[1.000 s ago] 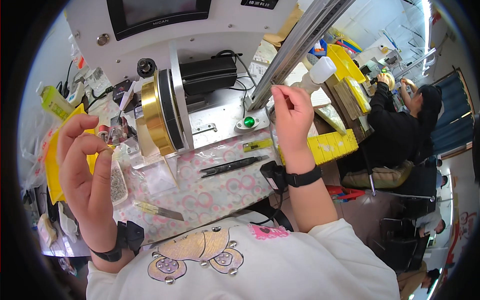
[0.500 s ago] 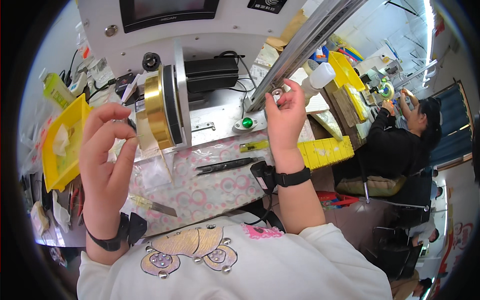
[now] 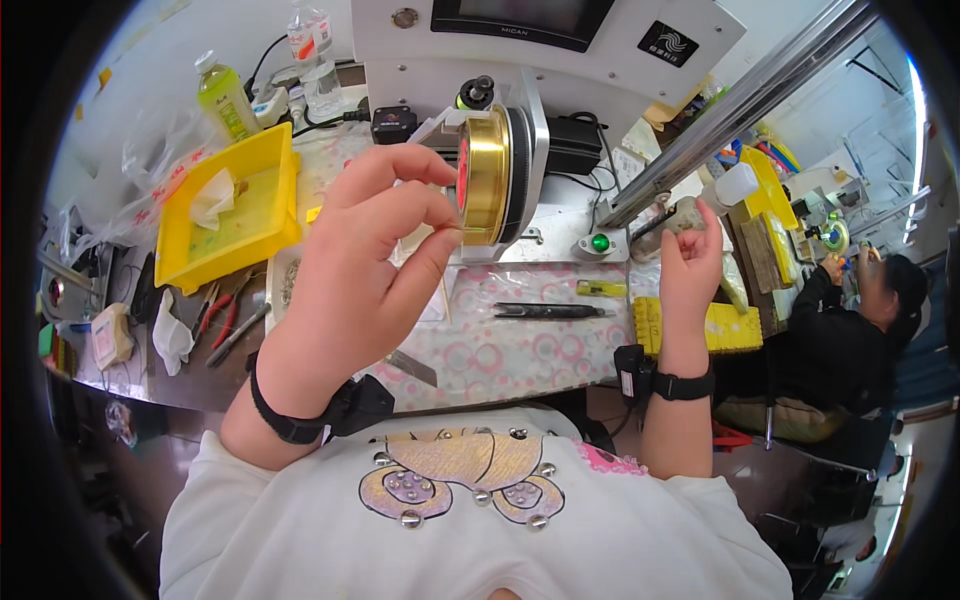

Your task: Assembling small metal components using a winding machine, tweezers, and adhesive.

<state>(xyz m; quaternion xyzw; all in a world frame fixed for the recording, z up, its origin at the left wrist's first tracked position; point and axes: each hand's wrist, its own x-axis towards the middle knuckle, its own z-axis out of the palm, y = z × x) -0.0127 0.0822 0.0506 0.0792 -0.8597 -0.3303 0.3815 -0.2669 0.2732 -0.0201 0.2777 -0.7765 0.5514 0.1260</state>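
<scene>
My left hand (image 3: 385, 245) is raised in front of the machine's gold-coloured drum (image 3: 487, 180), its thumb and fingers pinched together close to the drum's reddish face. Whatever lies in that pinch is too fine to make out. My right hand (image 3: 692, 262) is up beside the metal upright post (image 3: 740, 115), fingers curled in. A small greyish thing (image 3: 688, 214) shows at its fingertips, its kind unclear. Behind the drum stands a white machine housing (image 3: 640, 85) with a dark screen (image 3: 515, 18). A green button (image 3: 600, 242) sits on its base between the hands.
Dark tweezers (image 3: 548, 310) and a yellow-green piece (image 3: 600, 288) lie on the patterned cloth (image 3: 500, 365), near a blade (image 3: 412, 368). To the left are a yellow tray (image 3: 175, 265), a bottle (image 3: 226, 98) and red-handled pliers (image 3: 222, 312). A co-worker (image 3: 840, 320) sits far right.
The view has shifted left, so the machine sits further right. My left hand has come nearer the drum, still pinched. My right hand's fingers have curled in more, beside the post.
</scene>
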